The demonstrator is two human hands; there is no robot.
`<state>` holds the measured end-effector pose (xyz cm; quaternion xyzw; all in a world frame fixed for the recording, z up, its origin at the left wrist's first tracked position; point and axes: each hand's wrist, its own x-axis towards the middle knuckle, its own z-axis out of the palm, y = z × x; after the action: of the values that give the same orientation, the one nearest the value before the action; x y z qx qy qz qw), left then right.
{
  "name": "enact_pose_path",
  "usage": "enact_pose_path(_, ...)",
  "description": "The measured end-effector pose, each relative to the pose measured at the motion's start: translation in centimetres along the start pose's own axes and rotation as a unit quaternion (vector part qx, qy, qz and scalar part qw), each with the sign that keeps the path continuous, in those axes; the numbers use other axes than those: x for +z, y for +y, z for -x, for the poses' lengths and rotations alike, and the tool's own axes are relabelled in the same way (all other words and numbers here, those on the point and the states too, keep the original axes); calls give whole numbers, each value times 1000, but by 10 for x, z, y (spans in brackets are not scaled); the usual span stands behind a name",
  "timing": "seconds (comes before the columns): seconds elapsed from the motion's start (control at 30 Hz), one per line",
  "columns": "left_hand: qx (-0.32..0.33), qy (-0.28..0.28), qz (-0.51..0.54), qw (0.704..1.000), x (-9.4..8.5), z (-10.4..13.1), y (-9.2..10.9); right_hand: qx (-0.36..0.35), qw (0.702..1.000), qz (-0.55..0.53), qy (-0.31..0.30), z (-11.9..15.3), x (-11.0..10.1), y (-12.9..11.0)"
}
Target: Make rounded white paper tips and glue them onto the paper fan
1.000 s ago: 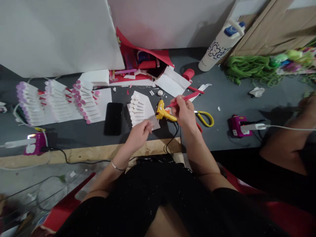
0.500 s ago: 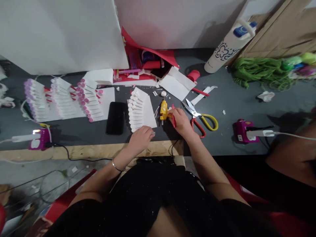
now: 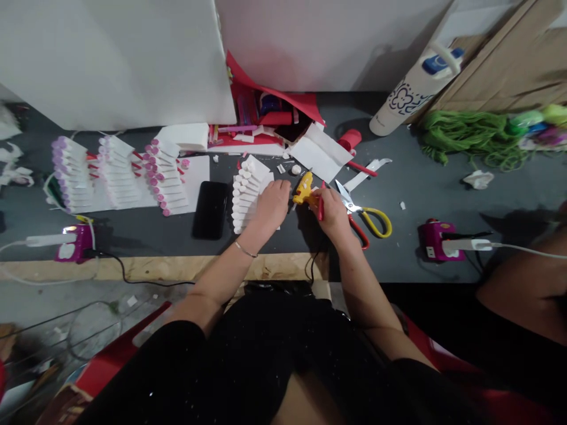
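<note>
My right hand is closed around the handle of a yellow glue gun; a red stick-like piece also shows at its fingers. The gun's body points up and away on the dark table. My left hand lies over the right part of a white sheet that bears a row of white round-tipped sticks. Its fingertips are near the glue gun, and whether they grip anything is hidden. A small white round piece lies just beyond the gun. Scissors with red and yellow handles lie beside my right hand.
A black phone lies left of the white sticks, with purple and pink-tipped rows farther left. Behind stand a red box and a white bottle. Green cords and a purple power adapter are at right, near another person's arm.
My left hand has moved forward and right, from the table's front edge onto the sheet. The glue gun has tilted and shifted slightly right in my right hand.
</note>
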<state>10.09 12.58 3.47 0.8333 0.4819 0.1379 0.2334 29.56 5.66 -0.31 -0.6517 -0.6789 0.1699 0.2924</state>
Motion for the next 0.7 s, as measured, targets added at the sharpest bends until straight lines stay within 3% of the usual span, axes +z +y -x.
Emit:
enact_pose_path(0.1,11,23,-64,998,3,-6,7,-5,998,-26,57,1,1,-4)
enact_pose_path(0.23,91,89,-56,990,-6,13,6,-27,990,-78,113,-2,-4,-15)
enact_pose_path(0.33,118,205,7,972,-28,27,-19,-29,976,-168,137,-6,-10,-30)
enact_pose_path(0.43,34,300,95,948,-49,21,-65,-7,944,-291,153,-14,-9,-49)
enact_pose_path(0.5,-37,294,157,942,-53,9,-96,17,917,-357,177,-22,-3,-62)
enact_pose_path(0.57,-80,233,212,946,-51,-5,-120,40,887,-414,202,-33,7,-72)
enact_pose_path(0.7,-109,132,309,935,-41,-20,-131,60,835,-501,218,-55,31,-83)
